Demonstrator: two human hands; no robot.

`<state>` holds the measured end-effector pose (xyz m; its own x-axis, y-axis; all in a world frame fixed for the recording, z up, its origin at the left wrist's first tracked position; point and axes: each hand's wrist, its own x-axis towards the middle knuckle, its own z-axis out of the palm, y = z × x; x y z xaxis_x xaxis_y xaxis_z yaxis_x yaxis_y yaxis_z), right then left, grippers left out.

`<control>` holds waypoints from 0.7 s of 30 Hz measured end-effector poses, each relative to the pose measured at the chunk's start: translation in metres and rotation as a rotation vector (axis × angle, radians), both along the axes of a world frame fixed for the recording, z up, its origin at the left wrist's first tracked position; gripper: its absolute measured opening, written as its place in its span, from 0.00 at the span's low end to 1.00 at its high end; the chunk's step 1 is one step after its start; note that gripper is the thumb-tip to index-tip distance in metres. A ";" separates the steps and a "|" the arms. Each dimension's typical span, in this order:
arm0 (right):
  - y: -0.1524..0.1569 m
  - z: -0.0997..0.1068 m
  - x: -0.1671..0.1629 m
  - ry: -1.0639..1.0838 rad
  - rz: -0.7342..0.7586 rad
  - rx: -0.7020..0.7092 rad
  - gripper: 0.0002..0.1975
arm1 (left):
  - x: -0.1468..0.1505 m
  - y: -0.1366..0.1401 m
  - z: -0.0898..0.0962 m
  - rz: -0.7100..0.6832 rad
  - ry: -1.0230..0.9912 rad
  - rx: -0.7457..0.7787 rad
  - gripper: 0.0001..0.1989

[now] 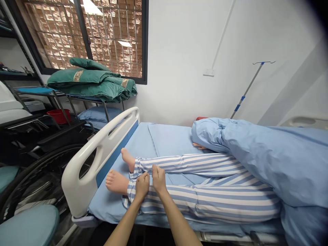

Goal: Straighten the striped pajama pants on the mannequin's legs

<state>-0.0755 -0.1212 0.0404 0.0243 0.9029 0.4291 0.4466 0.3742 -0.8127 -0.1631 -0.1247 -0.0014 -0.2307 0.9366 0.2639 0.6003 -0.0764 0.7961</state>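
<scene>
My left hand [142, 184] is closed in a fist over the shin of the nearer leg, close to the ankle. Beside it my right hand [159, 177] is also a fist, its thumb side up, above the same leg. No object shows in either one. The legs wear blue-and-white striped pajama trousers [220, 201] and lie stretched out on the bed. The nearer bare foot [116, 181] and the farther bare foot [127, 160] look smooth, like a manikin's. A light blue quilt [276, 157] covers the upper body, with part of a hand [199, 146] showing under its edge.
The white footboard [77, 167] rises left of the feet. A wheelchair [46, 147] and teal-topped stool [30, 225] stand left of the bed. Folded green quilts [92, 82] lie on a rack under the window. Behind the bed stands an IV pole [247, 90].
</scene>
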 end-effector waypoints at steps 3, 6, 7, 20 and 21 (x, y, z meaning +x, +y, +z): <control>-0.001 -0.018 0.005 -0.066 0.020 -0.041 0.21 | 0.001 -0.001 -0.001 -0.013 0.009 0.009 0.10; 0.001 -0.037 0.005 -0.144 0.061 -0.070 0.21 | 0.001 -0.001 -0.004 -0.025 0.001 0.029 0.10; 0.002 -0.040 0.005 -0.154 0.061 -0.076 0.21 | 0.001 -0.001 -0.004 -0.023 -0.013 0.029 0.10; 0.005 -0.035 0.009 0.019 0.067 -0.117 0.21 | 0.011 0.007 0.029 -0.035 -0.394 0.073 0.08; 0.006 -0.037 0.009 0.034 0.062 -0.116 0.21 | 0.014 0.005 0.023 -0.030 -0.316 0.056 0.09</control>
